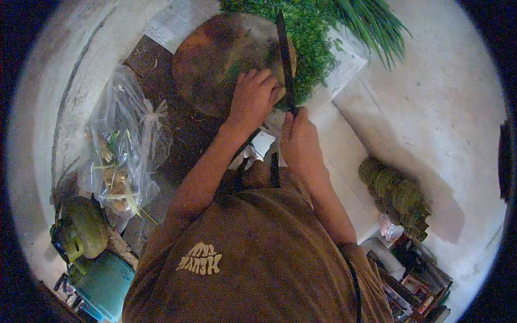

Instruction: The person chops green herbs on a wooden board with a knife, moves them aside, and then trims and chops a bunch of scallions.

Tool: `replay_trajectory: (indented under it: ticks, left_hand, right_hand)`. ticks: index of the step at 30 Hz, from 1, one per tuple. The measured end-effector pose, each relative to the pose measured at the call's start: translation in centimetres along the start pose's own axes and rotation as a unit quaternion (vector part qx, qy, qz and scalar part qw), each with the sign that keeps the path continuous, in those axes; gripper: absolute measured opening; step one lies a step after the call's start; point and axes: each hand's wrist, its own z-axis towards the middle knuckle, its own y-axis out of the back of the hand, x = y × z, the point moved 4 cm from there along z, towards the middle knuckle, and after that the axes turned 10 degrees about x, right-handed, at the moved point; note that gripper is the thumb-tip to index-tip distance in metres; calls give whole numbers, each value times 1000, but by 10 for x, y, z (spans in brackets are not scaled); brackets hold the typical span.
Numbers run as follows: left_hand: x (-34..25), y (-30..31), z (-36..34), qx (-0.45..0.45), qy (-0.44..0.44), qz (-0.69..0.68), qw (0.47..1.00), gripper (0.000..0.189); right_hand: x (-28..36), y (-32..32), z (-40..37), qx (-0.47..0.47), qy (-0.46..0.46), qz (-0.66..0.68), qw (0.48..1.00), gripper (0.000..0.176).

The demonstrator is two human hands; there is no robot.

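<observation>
Head view: a long dark knife (286, 59) points away from the person, its long axis running nearly straight ahead with a slight lean left. The blade crosses the right edge of a round cutting board (210, 59), next to a heap of chopped greens (315, 48). The right hand (299, 134) grips the knife's near end, so the blade extends forward from it. The left hand (254, 96), just left of the blade, rests on the board with fingers bent; grain and dim light hide whether they pin anything. Long green stalks (377, 32) lie right of the heap. Farther out are a clear plastic bag (126, 151), left, and a dark green bundle (394, 194), right.
</observation>
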Motion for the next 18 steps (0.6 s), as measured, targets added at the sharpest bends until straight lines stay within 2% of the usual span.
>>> replay_trajectory:
  ticks: [5,8,11,14,18]
  left_hand:
    - [-2,5,0,16,4,-2,1000,16]
    - [0,6,-2,3,1,-44,999,17]
    - [5,8,-7,-6,3,-145,989,18]
    - [13,4,-12,7,26,-159,987,23]
    - [13,1,-8,13,9,-133,991,22]
  right_hand:
    - [-3,-4,1,-8,-5,-10,1000,20]
    - [-8,-5,1,-27,3,-13,1000,20]
    - [-7,0,2,4,-9,-3,1000,24]
    - [-8,-1,1,-8,2,-9,1000,23]
    - [-6,0,0,-8,-11,-4,1000,20]
